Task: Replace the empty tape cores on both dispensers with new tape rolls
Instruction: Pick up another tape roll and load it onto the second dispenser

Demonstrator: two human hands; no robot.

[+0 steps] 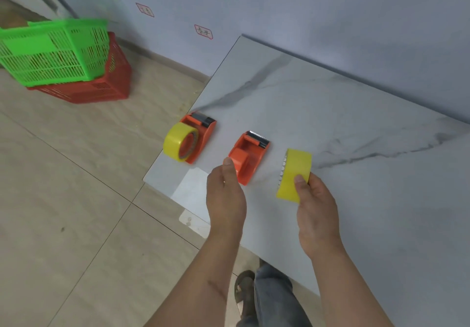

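Two orange tape dispensers stand on a white marble table (330,113). The left dispenser (202,129), near the table's left edge, carries a full yellow tape roll (176,141). The right dispenser (250,157) has a bare orange hub with no roll on it. My right hand (315,207) holds a second yellow tape roll (295,174) upright, just right of that dispenser. My left hand (226,194) hovers at the near left side of the right dispenser, thumb tip close to its hub, holding nothing that I can see.
A green basket (50,49) sits stacked in a red basket (101,87) on the tiled floor at the far left. A blue-grey wall with two red-bordered labels runs behind the table. My leg and shoe show below the table's front edge.
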